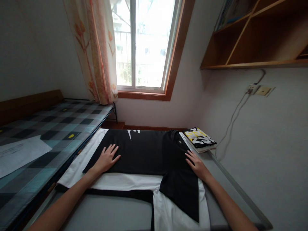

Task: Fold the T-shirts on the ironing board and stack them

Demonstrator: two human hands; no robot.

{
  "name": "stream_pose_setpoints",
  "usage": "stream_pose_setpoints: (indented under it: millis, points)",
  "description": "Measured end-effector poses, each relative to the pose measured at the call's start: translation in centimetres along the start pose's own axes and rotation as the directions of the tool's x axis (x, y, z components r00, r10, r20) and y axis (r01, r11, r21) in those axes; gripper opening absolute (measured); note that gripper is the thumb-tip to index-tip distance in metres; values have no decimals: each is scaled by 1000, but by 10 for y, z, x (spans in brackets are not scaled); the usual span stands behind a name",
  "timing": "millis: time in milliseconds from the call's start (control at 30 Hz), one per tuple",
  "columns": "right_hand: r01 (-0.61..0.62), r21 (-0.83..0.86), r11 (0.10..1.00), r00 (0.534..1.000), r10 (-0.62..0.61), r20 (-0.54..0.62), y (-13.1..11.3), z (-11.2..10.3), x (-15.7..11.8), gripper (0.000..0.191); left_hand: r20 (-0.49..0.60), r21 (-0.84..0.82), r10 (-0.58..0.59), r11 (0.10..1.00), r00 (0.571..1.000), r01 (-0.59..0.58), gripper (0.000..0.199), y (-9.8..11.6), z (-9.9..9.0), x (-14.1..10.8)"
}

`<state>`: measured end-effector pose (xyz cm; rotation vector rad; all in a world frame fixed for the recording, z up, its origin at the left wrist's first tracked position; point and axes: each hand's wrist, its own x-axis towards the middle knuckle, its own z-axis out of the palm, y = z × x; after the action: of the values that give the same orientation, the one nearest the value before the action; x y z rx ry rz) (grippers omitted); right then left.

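A black T-shirt [146,154] with a white print lies spread over a white garment [130,182] that has a dark edge. Its collar is toward the right, and one black sleeve [182,193] points toward me. My left hand [107,158] rests flat on the shirt's left part, fingers spread. At the collar end, my right hand [196,164] lies with its fingers stretched out over the shirt's edge. Neither hand grips the cloth. Both garments lie on a grey table [115,210].
A folded black, white and yellow item [199,138] sits at the table's far right corner. Left of the table stands a bed with a checked mattress [79,120] and a paper sheet [22,152]. Cables [232,122] hang from a wall socket; a wooden shelf [250,41] is above.
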<state>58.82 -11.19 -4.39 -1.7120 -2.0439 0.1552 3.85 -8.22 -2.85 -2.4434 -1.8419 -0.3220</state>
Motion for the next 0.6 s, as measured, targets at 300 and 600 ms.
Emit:
stream_pose_setpoints:
  millis: [300,600]
  points:
    - [-61,237,969,958,124,-258,-14,-14,-9,54,-10,-352,671,692,742,-630,53,165,-27,13]
    - [-84,278,957,951,160,-264,-29,-24,-17,55,-45,-426,899,377,436,-822,41,222,-44,22]
